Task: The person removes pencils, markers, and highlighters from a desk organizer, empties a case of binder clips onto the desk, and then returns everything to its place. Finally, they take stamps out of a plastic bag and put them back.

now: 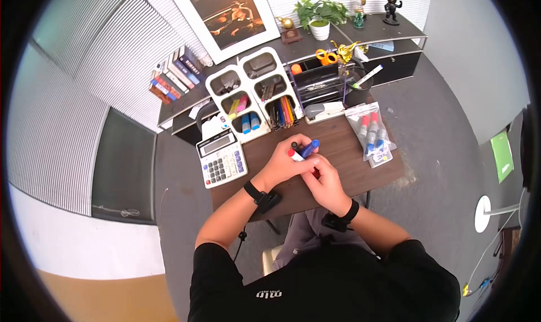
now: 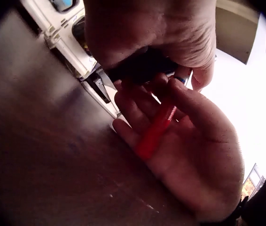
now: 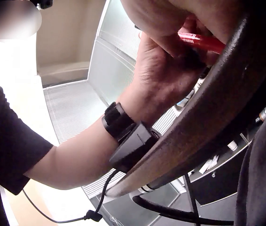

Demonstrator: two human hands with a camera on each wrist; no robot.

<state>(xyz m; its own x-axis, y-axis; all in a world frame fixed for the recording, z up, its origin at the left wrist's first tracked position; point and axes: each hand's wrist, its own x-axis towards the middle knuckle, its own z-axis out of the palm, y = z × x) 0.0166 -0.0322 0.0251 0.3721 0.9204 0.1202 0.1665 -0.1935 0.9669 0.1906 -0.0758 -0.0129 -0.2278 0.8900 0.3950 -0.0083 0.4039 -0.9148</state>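
Over the near part of the desk, both hands meet around several markers. My left hand (image 1: 282,165) curls round a black marker (image 1: 294,145) and a blue marker (image 1: 311,147). Between the hands is a red-ended marker (image 1: 296,156). My right hand (image 1: 328,188) touches the left from the right side; in the left wrist view, its thumb and fingers grip the red marker (image 2: 156,134), which lies across the palm. The right wrist view shows the red marker (image 3: 201,42) between both hands, partly hidden by fingers.
A calculator (image 1: 222,159) lies at the desk's left. Behind the hands stand a white organizer (image 1: 256,131) with pens, a stapler (image 1: 324,112) and a mesh pen holder (image 1: 358,96). A clear bag of markers (image 1: 372,135) lies at the right.
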